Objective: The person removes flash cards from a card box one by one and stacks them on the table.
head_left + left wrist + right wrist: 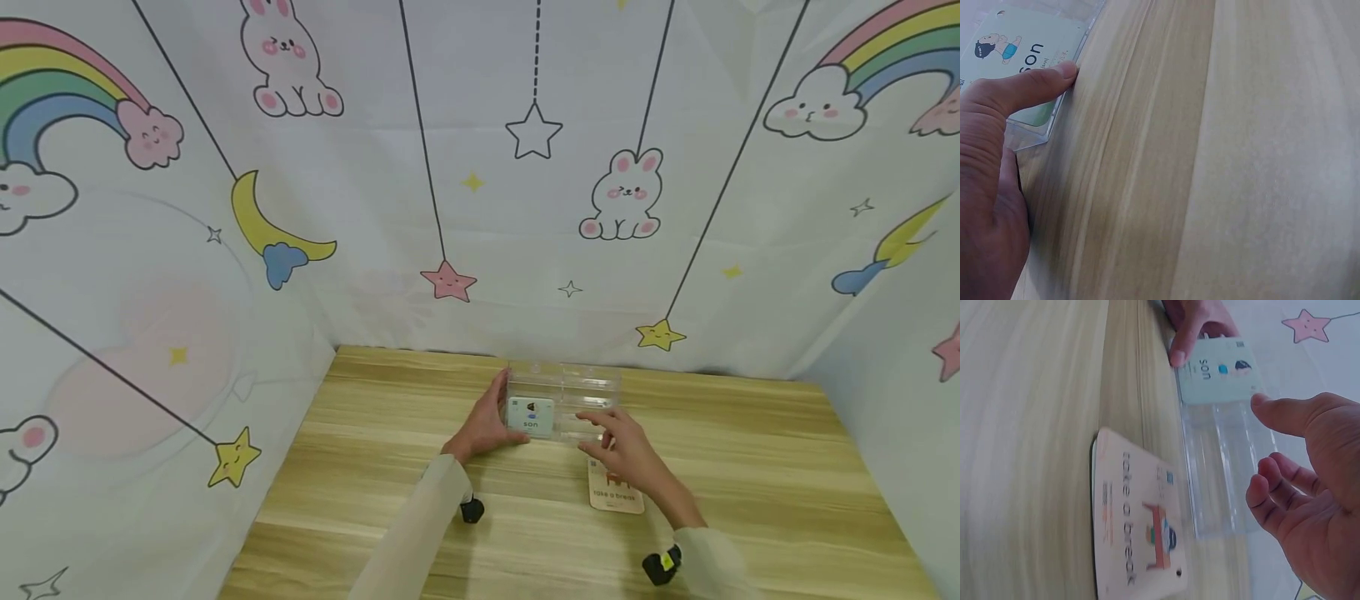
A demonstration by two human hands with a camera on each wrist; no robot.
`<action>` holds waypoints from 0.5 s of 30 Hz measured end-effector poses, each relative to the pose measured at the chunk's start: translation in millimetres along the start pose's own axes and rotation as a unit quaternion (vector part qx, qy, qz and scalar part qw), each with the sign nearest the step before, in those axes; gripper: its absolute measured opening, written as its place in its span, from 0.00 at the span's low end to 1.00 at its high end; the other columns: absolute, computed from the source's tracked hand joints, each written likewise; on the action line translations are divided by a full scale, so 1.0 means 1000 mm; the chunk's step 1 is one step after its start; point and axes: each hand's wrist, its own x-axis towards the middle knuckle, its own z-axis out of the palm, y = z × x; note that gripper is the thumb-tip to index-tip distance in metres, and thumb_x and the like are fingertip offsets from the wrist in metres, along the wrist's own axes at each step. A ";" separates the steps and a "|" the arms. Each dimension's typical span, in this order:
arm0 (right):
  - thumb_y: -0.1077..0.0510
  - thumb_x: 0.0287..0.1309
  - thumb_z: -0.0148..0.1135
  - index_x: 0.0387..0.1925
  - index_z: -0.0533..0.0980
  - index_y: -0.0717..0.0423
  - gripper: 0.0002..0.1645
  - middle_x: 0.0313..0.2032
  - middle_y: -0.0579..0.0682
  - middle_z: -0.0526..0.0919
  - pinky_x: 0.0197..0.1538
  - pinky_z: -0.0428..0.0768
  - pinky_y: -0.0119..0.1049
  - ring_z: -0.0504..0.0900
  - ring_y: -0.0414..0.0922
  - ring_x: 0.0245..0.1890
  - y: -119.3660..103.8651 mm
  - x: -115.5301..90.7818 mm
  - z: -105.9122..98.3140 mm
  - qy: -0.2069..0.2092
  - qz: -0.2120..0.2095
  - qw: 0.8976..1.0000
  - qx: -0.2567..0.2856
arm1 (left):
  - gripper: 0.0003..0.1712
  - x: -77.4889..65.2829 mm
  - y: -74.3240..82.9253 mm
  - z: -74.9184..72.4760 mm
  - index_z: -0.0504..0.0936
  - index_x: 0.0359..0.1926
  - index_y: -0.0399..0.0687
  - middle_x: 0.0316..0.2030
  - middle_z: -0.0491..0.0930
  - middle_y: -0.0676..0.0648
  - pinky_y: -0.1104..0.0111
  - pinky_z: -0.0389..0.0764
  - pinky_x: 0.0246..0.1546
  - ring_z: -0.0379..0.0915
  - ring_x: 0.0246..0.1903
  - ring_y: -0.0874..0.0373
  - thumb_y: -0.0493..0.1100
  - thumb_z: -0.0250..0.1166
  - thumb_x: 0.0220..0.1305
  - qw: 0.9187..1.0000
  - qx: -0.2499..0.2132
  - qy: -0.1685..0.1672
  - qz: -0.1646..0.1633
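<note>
A clear plastic box with divided compartments lies near the back of the table. Its front left part holds pale green cards, the top one a "son" card. My left hand grips the box at its left end, thumb along the front edge beside the card, as the left wrist view also shows. Over the right part of the box hovers my right hand, fingers bent loosely and apart from the thumb, nothing between them. Below it lies a stack of cards topped by a "take a break" card.
The wooden table carries the box and cards. Behind it and on both sides hangs white cloth printed with rabbits, stars and rainbows. The cloth meets the table's back edge just behind the box.
</note>
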 end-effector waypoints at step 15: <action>0.60 0.64 0.72 0.65 0.78 0.60 0.28 0.44 0.61 0.79 0.29 0.77 0.32 0.74 0.37 0.28 -0.009 0.027 0.027 0.000 0.022 0.999 0.042 | 0.75 -0.003 0.004 0.000 0.42 0.84 0.51 0.81 0.51 0.42 0.61 0.62 0.75 0.54 0.77 0.48 0.37 0.86 0.47 1.000 -0.005 0.010 0.022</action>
